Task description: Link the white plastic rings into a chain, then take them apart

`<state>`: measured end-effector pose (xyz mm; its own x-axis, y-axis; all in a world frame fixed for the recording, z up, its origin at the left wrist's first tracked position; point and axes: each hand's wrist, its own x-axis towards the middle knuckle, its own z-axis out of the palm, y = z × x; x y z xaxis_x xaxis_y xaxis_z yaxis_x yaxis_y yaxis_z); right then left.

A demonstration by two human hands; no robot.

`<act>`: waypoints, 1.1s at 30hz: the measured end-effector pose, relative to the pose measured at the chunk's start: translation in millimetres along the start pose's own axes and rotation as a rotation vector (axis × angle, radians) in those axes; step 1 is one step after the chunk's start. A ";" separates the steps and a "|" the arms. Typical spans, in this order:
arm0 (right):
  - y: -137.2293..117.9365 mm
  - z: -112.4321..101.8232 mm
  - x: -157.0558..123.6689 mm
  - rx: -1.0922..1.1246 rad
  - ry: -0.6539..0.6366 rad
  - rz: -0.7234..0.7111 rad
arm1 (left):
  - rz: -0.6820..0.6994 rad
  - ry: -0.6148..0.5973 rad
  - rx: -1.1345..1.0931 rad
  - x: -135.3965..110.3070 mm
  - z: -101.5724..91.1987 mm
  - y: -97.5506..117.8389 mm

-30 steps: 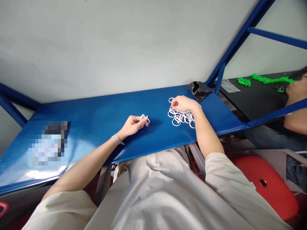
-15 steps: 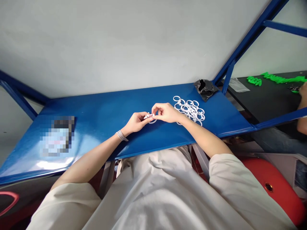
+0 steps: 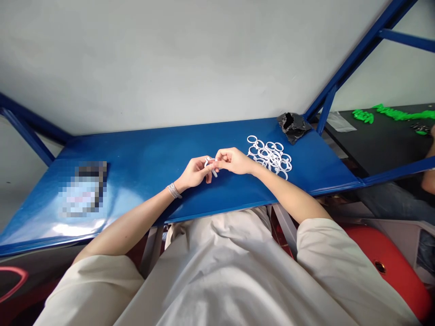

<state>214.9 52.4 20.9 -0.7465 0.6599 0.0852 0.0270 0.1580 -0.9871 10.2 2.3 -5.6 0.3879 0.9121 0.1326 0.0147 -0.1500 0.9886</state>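
My left hand (image 3: 194,173) and right hand (image 3: 235,161), fingertips touching, both pinch a small white ring (image 3: 211,164) over the blue table (image 3: 142,154), just beside the ring pile (image 3: 271,154).

Cream short-sleeved top (image 3: 238,271), beaded silver bracelet (image 3: 174,191) on left wrist

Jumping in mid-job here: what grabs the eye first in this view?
At the middle of the bright blue table, the left hand and right hand pinch a small white ring between their fingertips. Just right of them lies a loose pile of white rings, with a crumpled black bag at the table's far right corner.
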 end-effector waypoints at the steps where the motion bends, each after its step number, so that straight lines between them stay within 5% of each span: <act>1: -0.2 0.8 0.1 0.005 -0.018 0.004 | 0.000 -0.017 -0.013 -0.4 0.3 0.7; 21: 10.8 5.2 3.5 -0.009 0.000 -0.057 | -0.098 -0.060 -0.124 -0.1 -2.5 2.2; 33: -3.5 -12.3 -5.2 -0.380 0.187 -0.104 | -0.022 0.080 -0.038 2.2 -3.4 3.0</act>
<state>226.9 57.4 25.6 -0.6260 0.7422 0.2392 0.2265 0.4666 -0.8550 7.9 5.2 -2.1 0.3134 0.9426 0.1150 -0.0130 -0.1168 0.9931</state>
